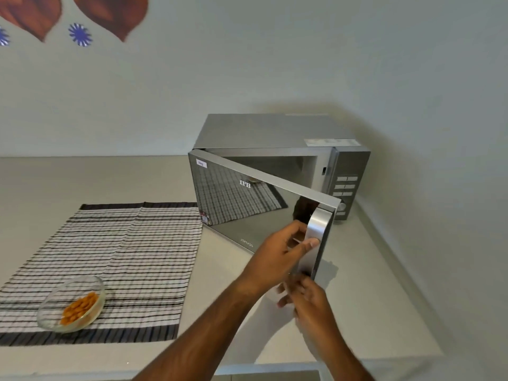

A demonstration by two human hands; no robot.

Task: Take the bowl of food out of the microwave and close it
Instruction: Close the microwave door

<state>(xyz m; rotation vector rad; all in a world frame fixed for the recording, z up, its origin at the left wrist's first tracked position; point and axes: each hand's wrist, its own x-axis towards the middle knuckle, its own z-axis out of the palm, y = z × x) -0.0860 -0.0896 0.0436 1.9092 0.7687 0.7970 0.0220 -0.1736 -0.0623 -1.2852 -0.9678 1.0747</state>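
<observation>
Two hands work at the microwave [277, 149], which stands on the tabletop [371, 284] against the wall, and everything else is best placed from it. Its mirrored door [247, 204] hangs partly open, hinged on the side away from the control panel [346, 188], and the cavity behind the door looks empty from this angle.

The left hand [277, 257] grips the door's vertical handle [316, 232], fingers curled behind the bar and thumb pressed on its front, probably so the door can be swung under control rather than slammed. The right hand [308, 298] sits just below, at the door's lower edge, fingers loosely spread; motion blur keeps me from telling whether it touches the door or holds anything.

Well away from the microwave, on the hinge side and nearer the camera, the glass bowl [72, 305] of orange food rests on a striped cloth [123, 257] spread over the tabletop. That spot seems sensible: clear of the door's swing, on a layer that shields the surface from heat.

So the bowl is out, by my reading, and only the closing remains: push the door until it latches.
</observation>
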